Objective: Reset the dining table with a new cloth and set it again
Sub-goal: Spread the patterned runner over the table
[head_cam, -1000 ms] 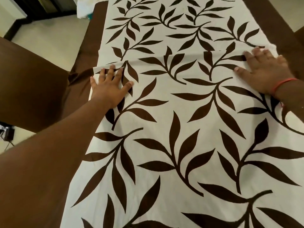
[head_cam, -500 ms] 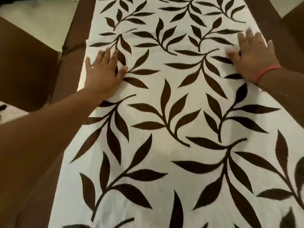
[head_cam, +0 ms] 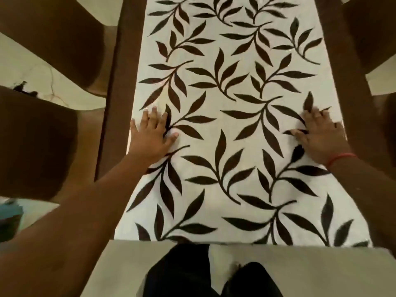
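A white cloth [head_cam: 233,133] printed with dark brown leaves lies along the brown dining table [head_cam: 120,82], which shows as bare strips on both sides. My left hand [head_cam: 152,136] lies flat on the cloth at its left edge, fingers spread. At the cloth's right edge my right hand [head_cam: 319,136] presses down with straight fingers; a red thread circles that wrist. The cloth's near end hangs over the table's near edge in front of my legs.
Brown chairs stand on both sides: two on the left [head_cam: 34,142] and one at the upper right [head_cam: 370,28]. Pale floor [head_cam: 42,69] shows between them. My dark trousers [head_cam: 192,273] are at the bottom.
Both hands have slid toward me along the cloth's edges. The fold across the cloth under my hands is gone and the cloth lies flat. The view tilted down to the near edge.
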Demonstrator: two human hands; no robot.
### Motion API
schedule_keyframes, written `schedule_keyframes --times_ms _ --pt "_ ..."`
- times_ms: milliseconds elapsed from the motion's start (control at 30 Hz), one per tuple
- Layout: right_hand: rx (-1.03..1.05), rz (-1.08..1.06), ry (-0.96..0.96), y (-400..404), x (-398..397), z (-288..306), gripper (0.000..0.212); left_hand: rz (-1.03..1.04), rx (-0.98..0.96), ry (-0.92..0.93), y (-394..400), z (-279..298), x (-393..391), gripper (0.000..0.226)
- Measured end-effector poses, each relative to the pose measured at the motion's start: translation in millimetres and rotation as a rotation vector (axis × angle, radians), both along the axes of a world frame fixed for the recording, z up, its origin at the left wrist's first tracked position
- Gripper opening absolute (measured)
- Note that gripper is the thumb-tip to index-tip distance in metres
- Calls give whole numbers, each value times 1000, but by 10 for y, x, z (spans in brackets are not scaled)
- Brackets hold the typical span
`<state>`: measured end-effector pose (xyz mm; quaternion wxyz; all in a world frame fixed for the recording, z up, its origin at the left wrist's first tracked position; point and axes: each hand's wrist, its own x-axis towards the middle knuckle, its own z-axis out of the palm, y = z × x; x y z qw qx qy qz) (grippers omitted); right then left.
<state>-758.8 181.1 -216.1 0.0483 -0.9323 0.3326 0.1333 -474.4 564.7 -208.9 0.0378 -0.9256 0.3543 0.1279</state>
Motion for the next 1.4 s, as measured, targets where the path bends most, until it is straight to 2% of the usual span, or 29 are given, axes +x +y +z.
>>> schedule_keyframes --times_ms 200,333,533,767,1000,1200,1400 --pt "137 -23 23 588 -615 269 76 93 120 97 589 235 -1094 79" --pt "169 -2 53 974 -1304 489 78 116 177 115 977 399 -1769 77" --pt "209 6 110 1355 -1831 773 79 95 232 83 1371 769 -2351 77" --pt "193 -21 73 1422 -1865 692 80 133 226 30 1563 851 -2305 75" --pt "67 26 -16 1433 -1465 404 76 65 61 1 1165 470 -2045 76" --pt "-61 111 -48 1612 -1192 35 80 48 1 -2 1015 0 -1838 80" --pt "-86 83 -117 1440 -943 -36 75 60 -88 -78 895 -117 -1561 80"
